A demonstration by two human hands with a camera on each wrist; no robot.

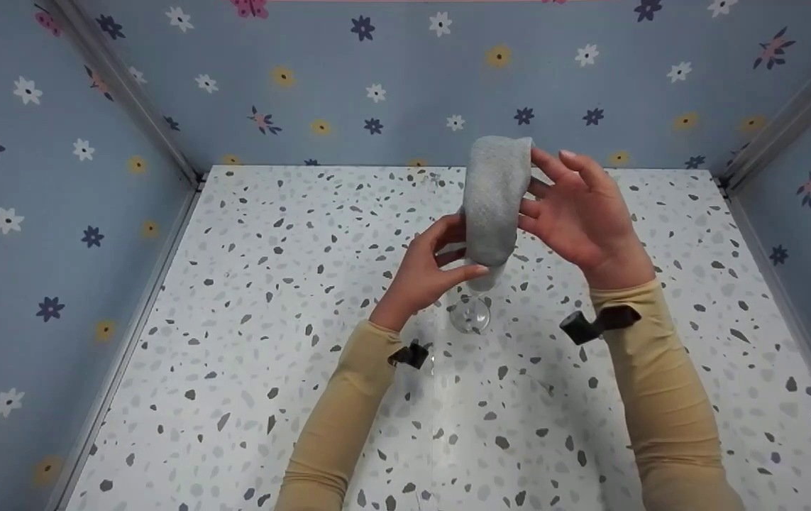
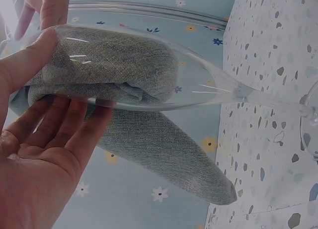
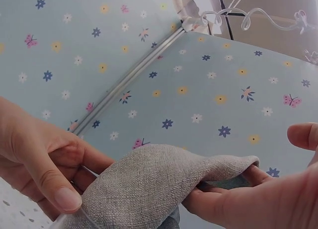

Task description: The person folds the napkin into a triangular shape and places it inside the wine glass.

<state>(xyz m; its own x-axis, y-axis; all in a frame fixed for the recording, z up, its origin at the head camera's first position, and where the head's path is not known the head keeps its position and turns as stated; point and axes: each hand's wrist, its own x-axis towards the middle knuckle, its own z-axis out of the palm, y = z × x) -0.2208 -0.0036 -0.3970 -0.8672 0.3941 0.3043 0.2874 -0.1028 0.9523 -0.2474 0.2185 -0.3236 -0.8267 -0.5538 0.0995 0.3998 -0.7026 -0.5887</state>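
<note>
A clear champagne flute [image 2: 201, 82] stands on its round foot [image 1: 470, 316], its bowl stuffed with a rolled grey cloth napkin [image 1: 496, 202]. Part of the napkin comes out over the rim, and a rounded flap [image 2: 171, 157] of it hangs down outside the bowl. My left hand [image 1: 425, 268] grips the bowl near the rim, with the thumb on one side and the fingers round the other. Extended fingers of my right hand [image 1: 581, 213] touch the napkin's upper edge from beneath, while the thumb is held apart from the cloth.
A white speckled tabletop [image 1: 270, 369] lies below the hands. Blue flowered panels [image 1: 405, 78] rise behind and at both sides, joined by metal corner posts [image 1: 128, 85]. In the right wrist view a clear coiled cord [image 3: 247, 20] hangs beyond the panel top.
</note>
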